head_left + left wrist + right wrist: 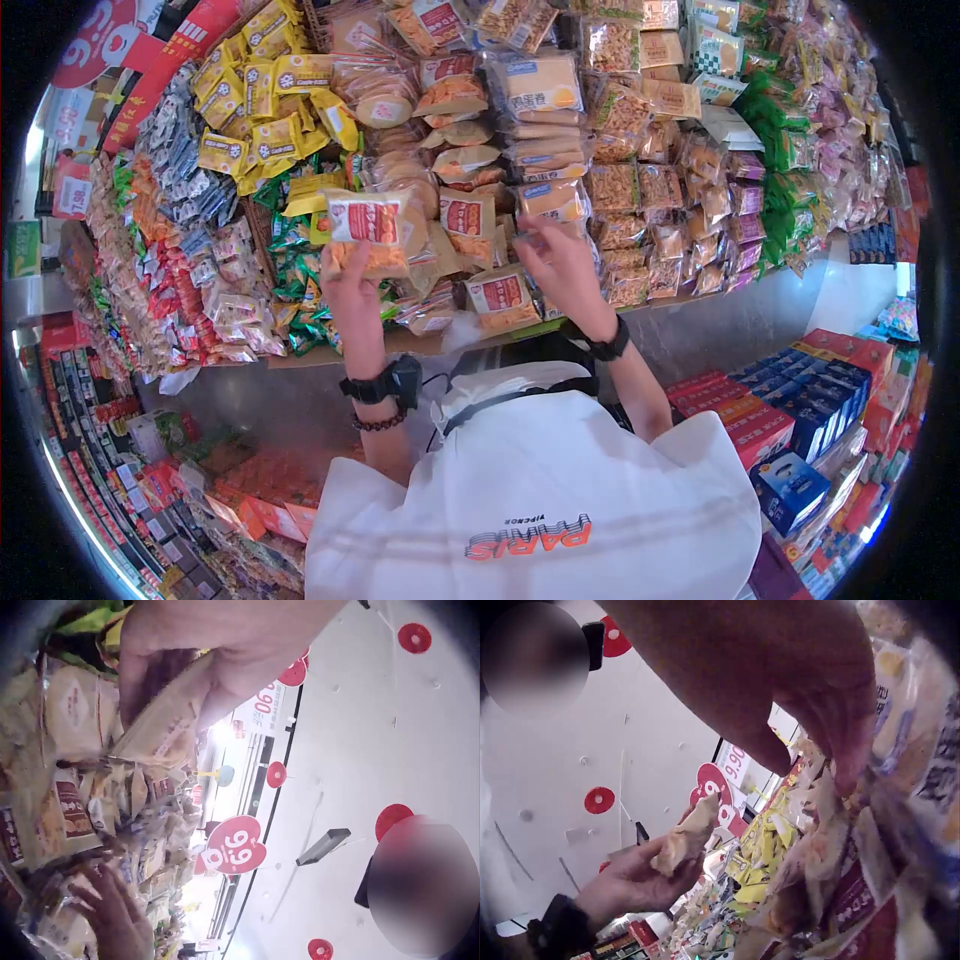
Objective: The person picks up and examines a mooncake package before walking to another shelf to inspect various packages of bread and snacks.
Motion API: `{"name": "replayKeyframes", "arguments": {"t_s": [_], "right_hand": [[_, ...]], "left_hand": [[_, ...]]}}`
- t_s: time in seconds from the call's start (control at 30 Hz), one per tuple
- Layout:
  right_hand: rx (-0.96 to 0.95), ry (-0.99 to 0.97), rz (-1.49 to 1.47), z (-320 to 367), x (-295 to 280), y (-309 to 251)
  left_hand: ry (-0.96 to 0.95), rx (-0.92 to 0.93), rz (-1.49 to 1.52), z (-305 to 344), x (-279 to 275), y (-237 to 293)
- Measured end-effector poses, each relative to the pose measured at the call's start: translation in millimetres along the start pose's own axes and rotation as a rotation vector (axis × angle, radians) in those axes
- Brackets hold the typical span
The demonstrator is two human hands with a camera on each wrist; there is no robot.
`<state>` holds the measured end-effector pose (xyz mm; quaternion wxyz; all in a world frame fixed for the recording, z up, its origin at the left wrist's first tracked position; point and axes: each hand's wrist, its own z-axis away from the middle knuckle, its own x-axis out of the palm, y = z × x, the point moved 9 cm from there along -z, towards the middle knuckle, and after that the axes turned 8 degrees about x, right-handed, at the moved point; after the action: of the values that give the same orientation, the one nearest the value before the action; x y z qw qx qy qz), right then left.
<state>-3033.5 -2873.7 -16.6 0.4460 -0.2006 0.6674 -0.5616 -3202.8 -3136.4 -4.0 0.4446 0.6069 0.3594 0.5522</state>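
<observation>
My left hand (352,295) grips a clear snack bag (368,218) with a red and white label, thumb on its front, raised over the display. In the left wrist view its fingers fold around the edge of the bag (166,724). My right hand (562,265) reaches over the packs to the right, fingers loosely spread, holding nothing that shows. In the right wrist view its fingertips come right down at the packets. Similar red-labelled bags (468,222) lie between the two hands, and an egg roll pack (553,200) lies just beyond the right fingertips.
Yellow packets (275,140) fill a basket at the upper left. Nut-coloured packs (615,188) and purple-wrapped sweets (748,230) cover the right side. Stacked blue boxes (790,488) stand low on the right. Red price signs (234,846) hang above.
</observation>
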Motion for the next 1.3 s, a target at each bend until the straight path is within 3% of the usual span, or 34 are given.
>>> {"name": "replayKeyframes", "arguments": {"t_s": [0.1,0.13,0.17,0.23,0.33,0.43,0.57,0.7,0.77,0.83,1.0,1.07,1.2,1.3], "right_hand": [[0.086,-0.036,0.147,-20.4,32.3,-8.0],[0.027,0.012,0.208,-25.5,37.4,-14.6],[-0.033,0.062,0.268,-31.5,43.2,-19.9],[-0.104,0.177,0.373,-39.8,50.7,-26.2],[-0.063,0.077,0.437,-49.7,61.7,-16.2],[-0.069,0.245,0.396,-25.8,40.1,-48.3],[0.075,0.488,0.071,26.9,-11.1,-56.1],[0.238,0.422,-0.173,67.3,-8.8,0.1],[0.19,0.424,0.132,70.8,8.8,17.8],[0.078,0.457,0.396,72.0,27.4,9.4],[0.09,0.499,0.594,75.2,32.1,-4.5],[0.059,0.504,0.649,73.9,30.5,-11.5],[0.067,0.509,0.659,74.7,26.2,-17.1],[0.189,0.429,0.49,73.6,19.1,-15.8]], "left_hand": [[0.045,-0.082,-0.091,18.9,-35.7,-7.6],[0.063,-0.103,-0.096,27.8,-45.8,-7.5],[-0.062,-0.043,-0.169,33.6,-47.6,-0.8],[-0.034,-0.082,-0.074,38.9,-64.6,-4.2],[-0.003,-0.131,-0.09,47.3,-83.2,-7.9],[-0.023,-0.11,-0.187,46.1,-102.0,-16.3],[-0.016,-0.202,-0.194,49.0,-119.1,-32.3],[-0.033,-0.241,-0.171,46.8,-118.1,-39.7],[-0.052,-0.293,-0.154,45.8,-112.4,-40.8],[-0.092,-0.318,-0.14,42.0,-107.2,-43.4],[-0.105,-0.279,-0.257,32.8,-99.4,-39.3],[-0.128,-0.305,-0.159,31.7,-89.6,-39.0],[-0.083,-0.332,0.051,31.2,-85.9,-50.9],[-0.14,-0.202,-0.019,29.5,-75.7,-59.4]]}}
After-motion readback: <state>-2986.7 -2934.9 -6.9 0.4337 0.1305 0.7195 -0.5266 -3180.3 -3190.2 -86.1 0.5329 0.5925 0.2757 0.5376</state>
